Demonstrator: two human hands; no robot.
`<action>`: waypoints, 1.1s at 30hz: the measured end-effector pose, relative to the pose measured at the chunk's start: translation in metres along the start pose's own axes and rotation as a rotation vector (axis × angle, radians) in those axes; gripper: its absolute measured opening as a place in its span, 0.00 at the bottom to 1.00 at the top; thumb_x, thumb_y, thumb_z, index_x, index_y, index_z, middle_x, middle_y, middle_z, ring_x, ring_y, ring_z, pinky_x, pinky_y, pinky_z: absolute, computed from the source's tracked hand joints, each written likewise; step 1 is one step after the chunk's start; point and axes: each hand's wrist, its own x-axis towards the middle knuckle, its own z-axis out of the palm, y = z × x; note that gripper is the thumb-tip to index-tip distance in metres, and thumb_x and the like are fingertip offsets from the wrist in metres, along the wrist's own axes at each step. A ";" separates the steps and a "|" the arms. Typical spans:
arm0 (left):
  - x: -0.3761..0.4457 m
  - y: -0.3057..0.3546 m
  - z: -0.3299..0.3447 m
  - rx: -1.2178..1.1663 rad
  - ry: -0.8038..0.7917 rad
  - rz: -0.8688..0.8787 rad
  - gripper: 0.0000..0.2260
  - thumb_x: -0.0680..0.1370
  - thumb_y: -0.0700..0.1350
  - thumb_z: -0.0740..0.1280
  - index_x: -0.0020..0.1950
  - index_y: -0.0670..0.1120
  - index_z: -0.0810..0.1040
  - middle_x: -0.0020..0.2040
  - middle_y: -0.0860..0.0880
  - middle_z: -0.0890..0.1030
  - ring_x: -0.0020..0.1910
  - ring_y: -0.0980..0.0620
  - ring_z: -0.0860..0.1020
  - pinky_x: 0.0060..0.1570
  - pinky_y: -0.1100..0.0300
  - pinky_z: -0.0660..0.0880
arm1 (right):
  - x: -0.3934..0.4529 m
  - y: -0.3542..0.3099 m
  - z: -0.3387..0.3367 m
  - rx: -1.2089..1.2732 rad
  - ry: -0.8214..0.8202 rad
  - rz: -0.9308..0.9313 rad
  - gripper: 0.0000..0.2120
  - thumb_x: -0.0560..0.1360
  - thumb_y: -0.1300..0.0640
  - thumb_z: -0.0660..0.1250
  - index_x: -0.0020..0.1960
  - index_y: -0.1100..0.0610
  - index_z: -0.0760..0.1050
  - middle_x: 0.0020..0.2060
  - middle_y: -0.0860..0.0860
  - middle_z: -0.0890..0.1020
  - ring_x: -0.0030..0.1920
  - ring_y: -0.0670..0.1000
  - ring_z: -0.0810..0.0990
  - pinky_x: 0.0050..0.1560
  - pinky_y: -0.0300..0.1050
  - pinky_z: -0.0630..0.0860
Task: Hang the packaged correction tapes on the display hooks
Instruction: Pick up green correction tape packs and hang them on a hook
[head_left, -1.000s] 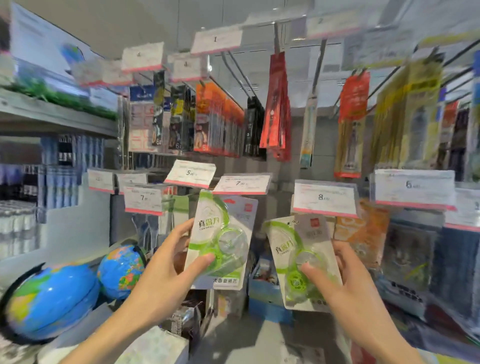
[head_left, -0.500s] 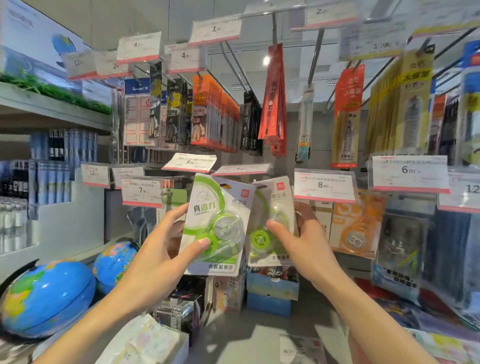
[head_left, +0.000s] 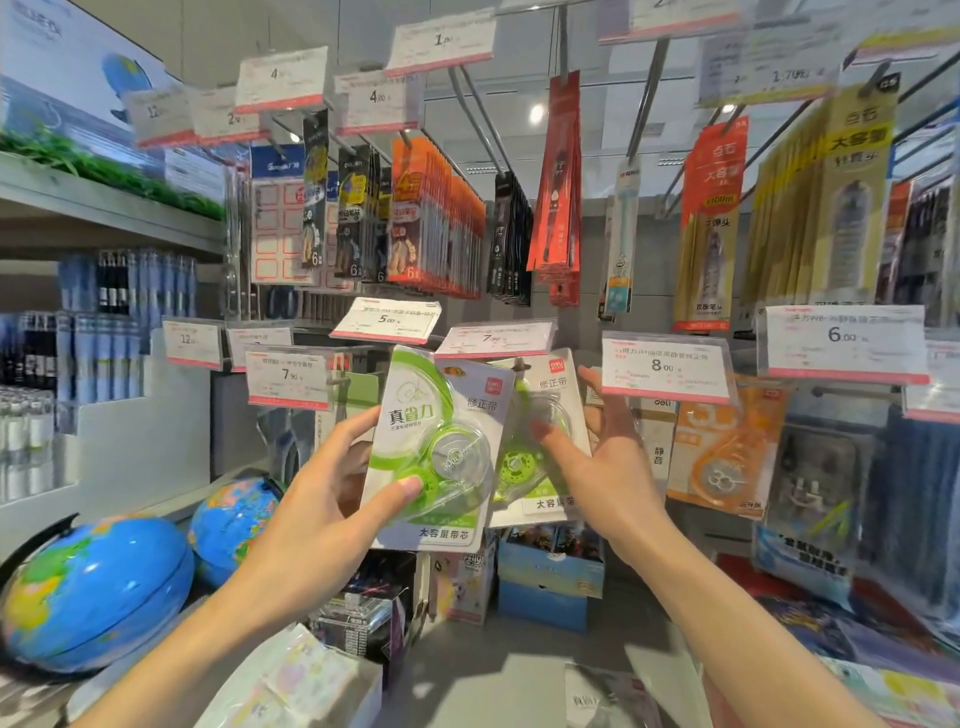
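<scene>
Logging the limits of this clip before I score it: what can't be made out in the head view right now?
- Display hook behind the 7.90 price tag: hidden by the tag and both packs.
- Hang hole of the right pack: covered by the left pack, held by the left hand.
- Right hand grip: fingers mostly behind the card.
- Small print on tags: too blurred.

Green correction tape pack (head_left: 436, 452) in each hand (head_left: 317, 499).

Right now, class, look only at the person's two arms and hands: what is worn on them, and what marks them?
Both are bare. The left hand and right hand wear no gloves, and no rings, watch, bracelet or sleeve shows on either forearm up to the frame's lower edge. Fingernails look short and unpainted.
</scene>
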 end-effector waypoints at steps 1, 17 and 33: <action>0.000 -0.001 0.001 -0.004 -0.002 -0.006 0.25 0.75 0.52 0.73 0.66 0.74 0.70 0.61 0.62 0.84 0.58 0.57 0.85 0.58 0.54 0.77 | 0.000 0.004 0.000 -0.029 0.000 0.006 0.26 0.79 0.44 0.71 0.38 0.13 0.66 0.28 0.40 0.82 0.35 0.46 0.85 0.44 0.60 0.85; 0.014 -0.039 0.030 -0.123 -0.015 -0.144 0.26 0.75 0.48 0.73 0.71 0.60 0.69 0.58 0.67 0.84 0.57 0.63 0.83 0.50 0.73 0.77 | 0.036 0.028 0.033 -0.112 0.174 -0.044 0.37 0.79 0.35 0.63 0.81 0.51 0.57 0.75 0.52 0.72 0.73 0.56 0.72 0.69 0.53 0.70; 0.000 -0.040 0.043 -0.292 -0.089 -0.202 0.26 0.73 0.43 0.72 0.70 0.54 0.71 0.60 0.56 0.86 0.56 0.52 0.86 0.50 0.65 0.81 | 0.003 0.037 -0.021 -0.091 -0.069 0.006 0.10 0.80 0.52 0.70 0.61 0.44 0.78 0.56 0.38 0.83 0.51 0.31 0.81 0.49 0.26 0.77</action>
